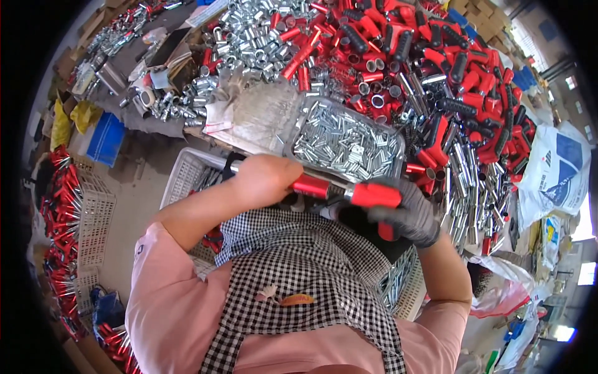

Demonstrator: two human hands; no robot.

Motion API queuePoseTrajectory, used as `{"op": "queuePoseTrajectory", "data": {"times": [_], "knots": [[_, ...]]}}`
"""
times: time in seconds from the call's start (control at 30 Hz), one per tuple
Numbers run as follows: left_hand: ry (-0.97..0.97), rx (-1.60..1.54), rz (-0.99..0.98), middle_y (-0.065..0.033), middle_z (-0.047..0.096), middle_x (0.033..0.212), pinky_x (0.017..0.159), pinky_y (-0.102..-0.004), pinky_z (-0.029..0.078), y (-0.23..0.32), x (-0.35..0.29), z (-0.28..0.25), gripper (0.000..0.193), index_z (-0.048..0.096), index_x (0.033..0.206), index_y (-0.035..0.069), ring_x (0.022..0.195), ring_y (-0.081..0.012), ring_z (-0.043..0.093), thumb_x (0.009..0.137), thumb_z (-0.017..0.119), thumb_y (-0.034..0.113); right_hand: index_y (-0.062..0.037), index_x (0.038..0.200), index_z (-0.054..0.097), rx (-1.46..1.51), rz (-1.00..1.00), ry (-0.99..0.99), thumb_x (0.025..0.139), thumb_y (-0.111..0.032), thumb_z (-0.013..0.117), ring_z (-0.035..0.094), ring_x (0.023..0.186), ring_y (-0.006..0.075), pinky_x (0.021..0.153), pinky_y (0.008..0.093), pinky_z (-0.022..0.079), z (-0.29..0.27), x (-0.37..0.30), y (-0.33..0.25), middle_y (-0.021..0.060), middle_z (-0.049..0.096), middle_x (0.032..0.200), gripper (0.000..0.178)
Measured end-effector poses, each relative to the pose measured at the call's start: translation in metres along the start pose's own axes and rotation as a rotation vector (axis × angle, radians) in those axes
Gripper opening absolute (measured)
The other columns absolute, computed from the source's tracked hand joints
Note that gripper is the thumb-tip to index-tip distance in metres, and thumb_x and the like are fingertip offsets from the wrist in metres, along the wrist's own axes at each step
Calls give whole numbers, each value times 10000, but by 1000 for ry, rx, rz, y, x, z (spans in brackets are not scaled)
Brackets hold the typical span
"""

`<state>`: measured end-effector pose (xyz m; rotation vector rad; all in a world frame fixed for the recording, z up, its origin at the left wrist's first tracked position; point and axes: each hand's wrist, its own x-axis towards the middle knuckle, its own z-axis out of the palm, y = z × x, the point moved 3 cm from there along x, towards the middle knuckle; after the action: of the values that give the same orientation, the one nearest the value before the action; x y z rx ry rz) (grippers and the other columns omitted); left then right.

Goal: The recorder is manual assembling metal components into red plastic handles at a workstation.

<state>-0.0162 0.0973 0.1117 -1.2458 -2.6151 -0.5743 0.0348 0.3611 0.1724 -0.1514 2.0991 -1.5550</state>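
Observation:
My left hand is bare and closed around a red metal sleeve, in front of my apron. A short metal rod shows between that sleeve and a red handle. My right hand, in a dark grey glove, is wrapped round the handle; its fingers are slightly blurred. Just beyond both hands sits a clear plastic tray of small silvery pins. Whether the sleeve and handle are joined, I cannot tell.
Silvery metal collars and red-and-black handles are heaped across the bench. Long metal tubes lie at the right. A white crate stands near my left arm; red parts fill crates at the far left. A white sack hangs right.

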Motion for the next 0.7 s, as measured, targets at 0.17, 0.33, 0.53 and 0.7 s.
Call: {"op": "queuePoseTrajectory", "data": {"times": [0.17, 0.33, 0.53, 0.7], "knots": [[-257, -145, -83, -133, 609, 709, 605, -472, 491, 13, -22, 11, 228, 578, 809, 85, 683, -358, 621, 736, 701, 263, -114, 1194, 614, -881, -637, 61, 728, -298, 767, 649, 800, 306, 708, 386, 519, 24, -16, -19, 123, 657, 1011, 524], [-811, -828, 8, -127, 637, 739, 610, -400, 468, 34, -23, 40, 331, 600, 869, 25, 676, -244, 623, 746, 776, 277, -77, 1141, 630, -1230, -1189, -142, 794, -170, 610, 639, 730, 264, 553, 374, 494, 39, -19, -2, 107, 627, 842, 360], [-1099, -1020, 27, -68, 602, 671, 600, -346, 441, 47, -24, 62, 297, 587, 816, 7, 626, -171, 558, 748, 769, 231, -46, 1082, 637, -1226, -1392, -221, 729, -152, 615, 591, 652, 214, 558, 350, 496, 44, -22, -3, 67, 579, 772, 370], [-958, -842, 14, -114, 627, 711, 614, -384, 444, 43, -23, 58, 362, 595, 819, 12, 654, -238, 598, 736, 789, 306, -38, 1146, 631, -1235, -1130, -309, 800, -160, 587, 654, 796, 315, 646, 416, 545, 47, -25, 8, 160, 626, 858, 370]]}}
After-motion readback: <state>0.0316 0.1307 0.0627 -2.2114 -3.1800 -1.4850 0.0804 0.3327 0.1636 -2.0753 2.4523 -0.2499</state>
